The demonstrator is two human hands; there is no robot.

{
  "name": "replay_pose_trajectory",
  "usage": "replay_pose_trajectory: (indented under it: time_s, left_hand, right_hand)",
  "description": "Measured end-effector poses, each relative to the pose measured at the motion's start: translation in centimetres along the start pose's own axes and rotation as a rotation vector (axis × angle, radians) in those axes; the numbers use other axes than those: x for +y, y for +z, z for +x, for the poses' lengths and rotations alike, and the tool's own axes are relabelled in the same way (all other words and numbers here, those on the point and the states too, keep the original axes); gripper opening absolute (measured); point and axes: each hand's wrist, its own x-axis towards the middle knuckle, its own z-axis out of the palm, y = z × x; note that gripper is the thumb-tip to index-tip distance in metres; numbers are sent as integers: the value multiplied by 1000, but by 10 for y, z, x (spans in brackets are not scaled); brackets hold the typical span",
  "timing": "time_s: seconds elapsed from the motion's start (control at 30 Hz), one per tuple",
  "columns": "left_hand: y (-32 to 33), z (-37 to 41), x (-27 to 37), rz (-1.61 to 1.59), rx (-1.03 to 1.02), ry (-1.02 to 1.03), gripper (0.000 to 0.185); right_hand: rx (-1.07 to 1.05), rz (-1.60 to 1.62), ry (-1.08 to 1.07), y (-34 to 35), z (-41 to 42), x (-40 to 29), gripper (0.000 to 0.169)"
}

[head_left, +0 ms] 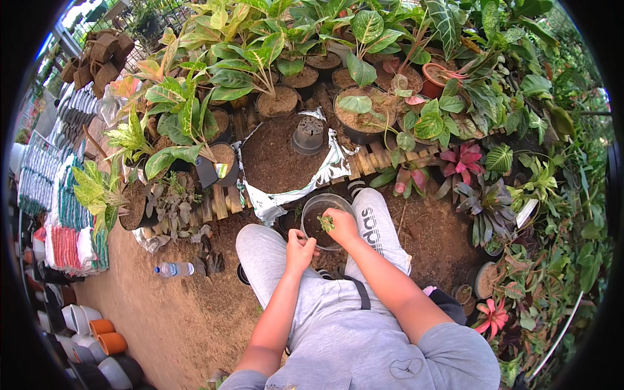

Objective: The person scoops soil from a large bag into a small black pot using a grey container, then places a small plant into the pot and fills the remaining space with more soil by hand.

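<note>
A translucent plastic pot [308, 206] with dark soil [314, 217] inside stands between my knees. My right hand [344, 227] is over the pot's right side, its fingers closed on a small green sprig [326, 223]. At the near left rim is my left hand [300, 249], with fingertips drawn together. Whether anything thin is pinched in them is too small to see. Beyond the pot, an open white plastic sack [312, 189] holds brown potting soil [278, 156]. An upturned black nursery pot [308, 135] with drainage holes rests on that soil.
Potted aglaonemas [278, 97] crowd a bamboo slat bench [373, 160] ahead. On the ground to the left lies a plastic water bottle [174, 269]. Orange pots [112, 343] are stacked at lower left. Bromeliads [463, 163] and other foliage line the right side.
</note>
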Motion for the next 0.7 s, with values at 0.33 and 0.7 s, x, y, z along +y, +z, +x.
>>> replay_pose_trajectory:
  time_s: [0.33,0.7]
  left_hand:
    - [0,-2,4,25,-10,9,30]
    - [-1,-2,2,21,-5,15,29]
  right_hand:
    - [-1,-37,22,2,0,1,14]
    - [-30,-29,37,1,0,5,19]
